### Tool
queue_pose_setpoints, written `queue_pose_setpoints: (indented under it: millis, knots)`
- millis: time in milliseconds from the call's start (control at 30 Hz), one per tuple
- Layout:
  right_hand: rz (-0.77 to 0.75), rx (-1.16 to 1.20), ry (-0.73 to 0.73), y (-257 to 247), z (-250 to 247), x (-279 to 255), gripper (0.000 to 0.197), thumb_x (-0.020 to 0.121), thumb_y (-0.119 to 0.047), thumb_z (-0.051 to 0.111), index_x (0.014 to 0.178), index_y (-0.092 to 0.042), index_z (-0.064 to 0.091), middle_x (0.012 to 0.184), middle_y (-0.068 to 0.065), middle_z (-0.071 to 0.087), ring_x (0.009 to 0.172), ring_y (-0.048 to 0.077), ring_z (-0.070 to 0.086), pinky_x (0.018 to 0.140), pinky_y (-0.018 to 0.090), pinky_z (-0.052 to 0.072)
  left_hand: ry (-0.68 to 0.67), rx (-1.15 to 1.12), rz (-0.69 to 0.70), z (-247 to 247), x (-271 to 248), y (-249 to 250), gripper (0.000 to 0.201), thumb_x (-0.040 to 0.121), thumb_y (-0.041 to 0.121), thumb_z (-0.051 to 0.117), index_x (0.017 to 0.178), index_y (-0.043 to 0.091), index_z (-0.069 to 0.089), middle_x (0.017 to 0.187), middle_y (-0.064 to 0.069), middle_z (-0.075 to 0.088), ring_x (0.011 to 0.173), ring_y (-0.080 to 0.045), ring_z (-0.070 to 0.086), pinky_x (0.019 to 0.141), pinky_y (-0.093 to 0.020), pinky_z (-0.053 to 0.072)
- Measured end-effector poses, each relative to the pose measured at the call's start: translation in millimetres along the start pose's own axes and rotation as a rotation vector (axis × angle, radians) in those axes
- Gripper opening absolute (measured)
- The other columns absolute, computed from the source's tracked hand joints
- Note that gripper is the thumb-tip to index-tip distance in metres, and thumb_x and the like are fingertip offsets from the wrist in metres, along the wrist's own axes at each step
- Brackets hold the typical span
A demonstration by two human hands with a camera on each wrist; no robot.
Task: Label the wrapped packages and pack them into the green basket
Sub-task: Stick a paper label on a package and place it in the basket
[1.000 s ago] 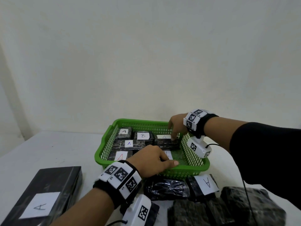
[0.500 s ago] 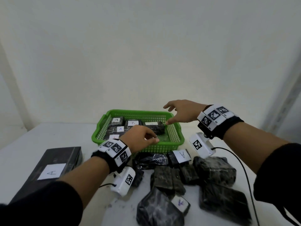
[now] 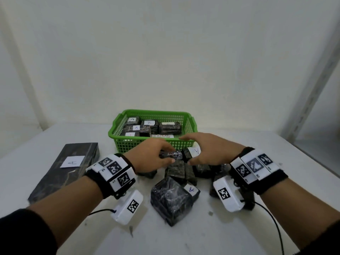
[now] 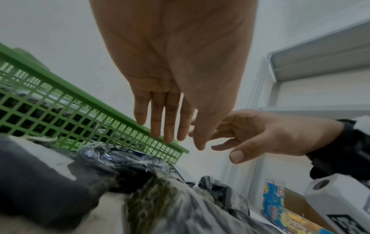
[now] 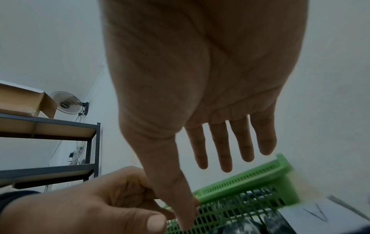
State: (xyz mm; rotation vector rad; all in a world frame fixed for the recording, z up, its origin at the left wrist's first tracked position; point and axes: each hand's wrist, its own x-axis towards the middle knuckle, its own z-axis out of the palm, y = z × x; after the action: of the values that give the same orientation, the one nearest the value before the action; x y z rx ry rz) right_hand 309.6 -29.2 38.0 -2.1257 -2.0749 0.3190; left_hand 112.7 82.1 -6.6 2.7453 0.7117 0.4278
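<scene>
The green basket (image 3: 153,144) stands at the back of the table with several black wrapped packages inside, labelled A, B and NORMAL. In front of it lies a pile of wrapped packages. My left hand (image 3: 160,156) hovers over a shiny wrapped package (image 3: 173,154) with fingers straight and nothing held; in the left wrist view those fingers (image 4: 167,123) hang clear above the package (image 4: 128,166). My right hand (image 3: 200,151) is spread open just right of it, above a package labelled A (image 3: 194,151). The right wrist view shows straight fingers (image 5: 222,152) over the basket (image 5: 250,186).
A long black box (image 3: 64,170) with an A label lies at the left. A large wrapped package (image 3: 171,201) and a small one labelled A (image 3: 191,189) lie nearest me. Wrist camera cables trail on the table. A metal shelf (image 5: 50,128) stands off to the side.
Both hands have come out of the basket and back toward me, down to the pile in front of it. The right hand dropped from above the basket rim.
</scene>
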Motion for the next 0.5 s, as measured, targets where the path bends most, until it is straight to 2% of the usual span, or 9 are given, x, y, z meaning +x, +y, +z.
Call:
queue_pose_setpoints:
  millis: [100,167,233,267,300,367,433,500]
  knots:
    - [-0.002,0.025,-0.039,-0.2,11.7,-21.5,0.082,0.085,-0.033,0.083,0.156,-0.031,0.041,0.156,-0.006,0.048,0.14,0.015,0.047,0.111,0.028,0.038,-0.029,-0.023,0.01,4.9,-18.5,9.5,0.042,0.093,0.041,0.07,0.131,0.024,0.067,0.124,0.009,0.067,0.109,-0.006,0.063,0.096,-0.023,0.05]
    - [0.002,0.054,-0.064,-3.1,18.4,-36.0,0.078,0.084,-0.039,0.085,0.152,-0.033,0.046,0.145,-0.008,0.055,0.126,0.012,0.054,0.099,0.026,0.042,-0.08,-0.044,0.037,6.0,-29.6,13.5,0.035,0.092,0.026,0.069,0.127,0.026,0.068,0.117,0.013,0.064,0.102,0.002,0.059,0.089,-0.013,0.046]
    - [-0.006,0.047,-0.091,-8.2,26.2,-47.5,0.076,0.082,-0.046,0.084,0.148,-0.033,0.049,0.14,-0.009,0.059,0.117,0.01,0.056,0.096,0.028,0.045,-0.192,-0.053,0.041,5.1,-39.1,15.4,0.043,0.088,0.016,0.065,0.128,0.03,0.067,0.113,0.018,0.059,0.093,0.011,0.055,0.08,-0.006,0.039]
    - [-0.019,0.041,-0.105,-10.3,30.3,-51.4,0.075,0.082,-0.05,0.084,0.147,-0.032,0.051,0.138,-0.008,0.06,0.116,0.011,0.057,0.098,0.03,0.047,-0.257,-0.059,0.046,4.2,-42.4,15.5,0.048,0.085,0.017,0.065,0.131,0.032,0.065,0.117,0.019,0.058,0.095,0.013,0.055,0.082,-0.009,0.042]
    - [-0.032,0.038,-0.121,-12.9,33.9,-54.4,0.074,0.081,-0.052,0.083,0.146,-0.031,0.053,0.136,-0.008,0.061,0.116,0.011,0.057,0.098,0.031,0.048,-0.32,-0.056,0.055,3.2,-45.0,15.3,0.053,0.084,0.021,0.065,0.135,0.034,0.061,0.124,0.019,0.057,0.103,0.01,0.055,0.089,-0.017,0.047]
    - [-0.051,0.031,-0.146,-18.8,41.1,-58.3,0.076,0.08,-0.058,0.082,0.144,-0.027,0.056,0.132,-0.006,0.062,0.112,0.011,0.057,0.095,0.03,0.049,-0.427,-0.001,0.064,2.2,-49.0,15.0,0.068,0.08,0.027,0.072,0.144,0.035,0.05,0.138,0.017,0.051,0.121,-0.003,0.053,0.104,-0.031,0.047]
    - [-0.055,0.017,-0.162,-25.5,47.8,-60.6,0.08,0.077,-0.063,0.082,0.143,-0.025,0.057,0.129,-0.005,0.063,0.11,0.013,0.058,0.093,0.03,0.05,-0.469,0.083,0.074,2.4,-50.5,17.4,0.084,0.075,0.027,0.081,0.15,0.032,0.043,0.142,0.014,0.046,0.128,-0.007,0.048,0.109,-0.03,0.043]
    - [-0.059,0.017,-0.168,-30.5,54.0,-61.8,0.082,0.075,-0.064,0.084,0.141,-0.024,0.057,0.128,-0.005,0.065,0.106,0.014,0.061,0.086,0.025,0.053,-0.453,0.158,0.079,4.7,-50.5,21.2,0.089,0.073,0.029,0.086,0.151,0.03,0.042,0.139,0.012,0.045,0.126,-0.008,0.046,0.105,-0.025,0.041]
